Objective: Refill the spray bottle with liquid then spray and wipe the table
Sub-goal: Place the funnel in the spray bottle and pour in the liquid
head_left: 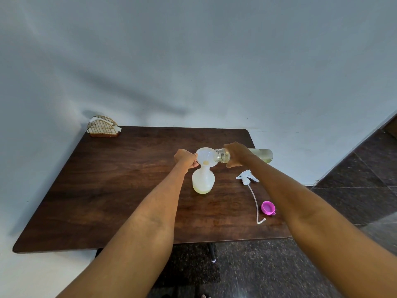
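- Our left hand is closed on the rim of a white funnel, fingers curled and pinching its near-left edge, holding it steady.
- The funnel sits in the neck of the spray bottle, which stands upright on the desk just below and to the right of our left hand, between our two forearms.
- A shallow layer of pale yellowish liquid shows at the bottom of the spray bottle, and a small pool of it lies in the throat of the funnel.
- Our right hand is wrapped around a clear refill bottle, which lies tipped nearly level; its open mouth reaches over the funnel's right edge.
- The rest of the refill bottle sticks out to the right of our right hand, with pale liquid inside it.
- The spray head, with its long thin dip tube, lies flat on the desk below our right hand, under our right forearm and apart from the spray bottle.
- A pink cap rests on the desk just right of the tube, close to our right forearm.
- Far beyond our left hand, at the back left corner of the desk, stands a wire napkin holder against the wall.
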